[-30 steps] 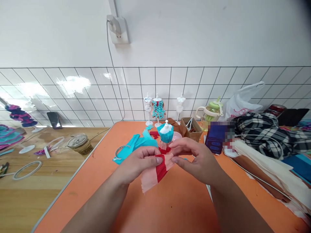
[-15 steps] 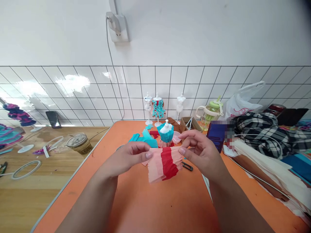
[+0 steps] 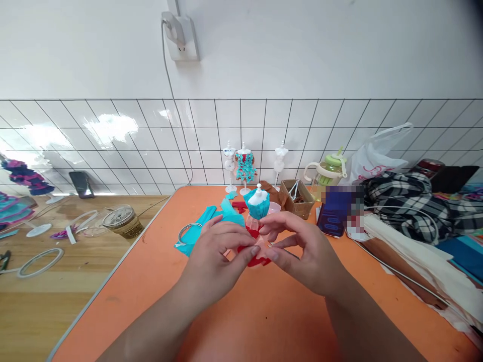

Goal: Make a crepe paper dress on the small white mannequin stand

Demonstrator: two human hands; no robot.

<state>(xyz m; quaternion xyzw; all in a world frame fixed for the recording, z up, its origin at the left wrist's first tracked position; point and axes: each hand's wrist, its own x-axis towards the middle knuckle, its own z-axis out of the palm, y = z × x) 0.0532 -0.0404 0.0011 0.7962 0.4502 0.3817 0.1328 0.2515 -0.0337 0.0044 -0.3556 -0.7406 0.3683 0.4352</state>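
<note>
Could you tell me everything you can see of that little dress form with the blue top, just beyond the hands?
The little dress form has a smooth white bust with a small knob on top. A bright blue, crinkled wrap, paper-like or thin cloth, flares around its chest; pink and red layers show below. It stands upright; the left hand and right hand hide its lower part. Whether they touch it is unclear.

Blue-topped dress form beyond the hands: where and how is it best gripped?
Probably by the white neck knob, pinched from above: the dress form is upright, and the knob rises bare above the blue paper around its chest. Lower down, the left hand and right hand are at the pink and red paper, crowding the front.
</note>
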